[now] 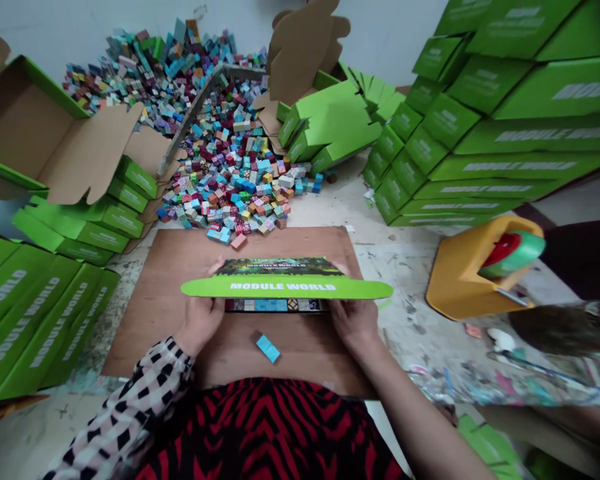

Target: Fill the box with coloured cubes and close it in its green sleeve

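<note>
A green box (287, 288) with white "MODULE WORLD" lettering is held at the center of the frame, squarely between two bare hands. Its left end is gripped by the left hand (203, 320) and its right end by the right hand (355, 323); the hands are kept apart by the box's width, and some fingers are hidden. The rounded ends of its lettered flap are extended over both hands. A strip of block pictures is seen below the flap, and a dark printed panel above it. Whether the box is supported by the brown board (150, 300) underneath cannot be told. On that board, just below the box and between the forearms, a single blue block (267, 347) is seen. The upper center is filled by a heap of small colored blocks (235, 187). Green cartons (485, 133) are stacked at upper right, above a yellow tape dispenser (455, 277). More lettered boxes (45, 320) are lined up at lower left, below an open carton (25, 127).
</note>
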Demonstrator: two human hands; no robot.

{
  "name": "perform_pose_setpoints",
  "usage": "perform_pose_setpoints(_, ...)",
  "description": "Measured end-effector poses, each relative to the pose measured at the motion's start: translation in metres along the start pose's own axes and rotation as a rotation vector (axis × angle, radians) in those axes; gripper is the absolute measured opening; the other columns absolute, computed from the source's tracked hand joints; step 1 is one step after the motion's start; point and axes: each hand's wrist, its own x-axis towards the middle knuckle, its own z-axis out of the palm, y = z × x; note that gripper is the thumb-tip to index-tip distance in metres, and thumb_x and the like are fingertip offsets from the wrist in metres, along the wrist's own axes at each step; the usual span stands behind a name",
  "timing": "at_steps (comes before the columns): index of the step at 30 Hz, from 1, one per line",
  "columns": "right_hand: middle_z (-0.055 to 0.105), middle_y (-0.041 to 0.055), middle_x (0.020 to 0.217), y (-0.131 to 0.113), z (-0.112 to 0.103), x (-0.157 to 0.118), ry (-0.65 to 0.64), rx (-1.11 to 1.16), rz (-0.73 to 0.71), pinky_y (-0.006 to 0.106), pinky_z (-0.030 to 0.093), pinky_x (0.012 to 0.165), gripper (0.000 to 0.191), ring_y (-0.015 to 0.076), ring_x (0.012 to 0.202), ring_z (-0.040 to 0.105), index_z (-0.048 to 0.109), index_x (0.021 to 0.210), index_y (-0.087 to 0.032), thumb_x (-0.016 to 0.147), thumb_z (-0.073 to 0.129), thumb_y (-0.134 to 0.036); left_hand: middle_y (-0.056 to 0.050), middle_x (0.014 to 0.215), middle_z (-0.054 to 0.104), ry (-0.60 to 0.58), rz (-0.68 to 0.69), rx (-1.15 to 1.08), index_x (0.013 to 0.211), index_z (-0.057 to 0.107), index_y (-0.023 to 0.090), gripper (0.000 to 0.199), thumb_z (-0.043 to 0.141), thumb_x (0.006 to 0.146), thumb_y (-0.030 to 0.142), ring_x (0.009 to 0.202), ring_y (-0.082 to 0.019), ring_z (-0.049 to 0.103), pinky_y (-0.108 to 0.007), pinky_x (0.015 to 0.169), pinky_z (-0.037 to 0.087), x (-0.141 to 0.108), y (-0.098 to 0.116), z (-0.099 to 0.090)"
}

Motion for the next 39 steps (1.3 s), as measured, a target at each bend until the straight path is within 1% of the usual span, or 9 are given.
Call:
perform_pose_setpoints(2,0.059,0.0106,0.126,0.001,-0.004,0.002,-0.052,0.045,-0.050,0.049,0.044,0.100,0.052,0.0290,0.119,0.053,0.039,0.139,-0.024,0.090,0.049,-0.036,-0.018,0.144,0.042,-0.095,0.032,-0.054,0.141,0.033,0.014,0.057,0.050,0.087,0.023,0.136,-0.028,0.038,-0.050,0.113,0.031,0.000,-0.002,-0.007)
perform_pose_setpoints(5,0.050,0.0133,0.135,0.002,-0.016,0.007,-0.177,0.120,-0.079,0.052,0.040,0.103,0.081,0.0313,0.126,0.047,0.031,0.143,-0.023,0.076,0.069,-0.048,-0.020,0.146,0.037,-0.259,0.072,-0.090,0.148,0.018,0.017,0.083,0.064,0.081,0.032,0.135,-0.032,0.038,-0.055,0.111,0.032,0.004,-0.006,-0.020)
perform_pose_setpoints(9,0.037,0.0115,0.147,0.004,-0.034,0.017,-0.422,0.149,-0.088,0.050,0.038,0.108,0.109,0.0309,0.134,0.037,0.020,0.148,-0.027,0.060,0.082,-0.049,-0.022,0.148,0.032,-0.358,0.185,-0.038,0.150,0.012,0.019,0.111,0.078,0.066,0.048,0.136,-0.038,0.034,-0.061,0.109,0.031,0.013,-0.014,-0.032)
perform_pose_setpoints(12,0.036,0.0121,0.148,0.009,-0.043,0.022,-0.485,0.100,-0.152,0.048,0.038,0.108,0.104,0.0303,0.134,0.038,0.021,0.149,-0.026,0.065,0.080,-0.043,-0.019,0.147,0.035,-0.356,0.263,-0.048,0.147,0.024,0.023,0.097,0.076,0.069,0.047,0.135,-0.034,0.037,-0.056,0.108,0.036,0.017,-0.020,-0.035)
perform_pose_setpoints(18,0.027,0.0097,0.154,0.032,-0.035,0.007,-0.437,0.019,-0.312,0.049,0.041,0.103,0.063,0.0258,0.137,0.035,0.023,0.147,-0.034,0.091,0.052,-0.033,-0.013,0.148,0.039,-0.338,0.342,0.071,0.141,0.038,0.028,0.052,0.051,0.091,0.036,0.136,-0.027,0.038,-0.047,0.108,0.038,-0.001,-0.035,-0.031)
perform_pose_setpoints(25,0.025,0.0036,0.155,0.040,-0.031,-0.006,-0.383,-0.119,-0.344,0.051,0.041,0.102,0.058,0.0259,0.136,0.037,0.022,0.148,-0.038,0.094,0.044,-0.029,-0.013,0.143,0.046,-0.270,0.378,0.172,0.137,0.047,0.025,0.043,0.043,0.095,0.029,0.131,-0.026,0.046,-0.044,0.104,0.043,-0.014,-0.039,-0.025)
perform_pose_setpoints(32,0.027,0.0007,0.154,0.034,-0.039,0.023,-0.535,-0.107,-0.548,0.058,0.018,0.114,0.059,0.0265,0.144,0.012,0.031,0.145,-0.036,0.090,0.053,-0.035,-0.009,0.152,0.032,-0.388,0.564,0.201,0.133,0.050,0.035,0.043,0.053,0.090,0.033,0.143,-0.033,0.021,-0.059,0.110,0.028,0.001,-0.049,-0.028)
perform_pose_setpoints(35,0.029,0.0021,0.154,0.034,-0.034,0.023,-0.554,-0.008,-0.590,0.056,0.023,0.113,0.050,0.0250,0.145,0.010,0.034,0.145,-0.034,0.096,0.043,-0.035,-0.010,0.146,0.042,-0.412,0.620,0.195,0.138,0.045,0.032,0.043,0.044,0.095,0.033,0.144,-0.031,0.020,-0.059,0.112,0.025,0.003,-0.050,-0.025)
perform_pose_setpoints(39,0.030,0.0067,0.153,0.038,-0.027,0.014,-0.545,0.052,-0.538,0.055,0.027,0.112,0.048,0.0268,0.145,0.007,0.037,0.144,-0.028,0.097,0.041,-0.037,-0.010,0.144,0.046,-0.445,0.537,0.141,0.133,0.052,0.026,0.040,0.046,0.094,0.035,0.144,-0.030,0.018,-0.053,0.111,0.033,-0.001,-0.046,-0.023)
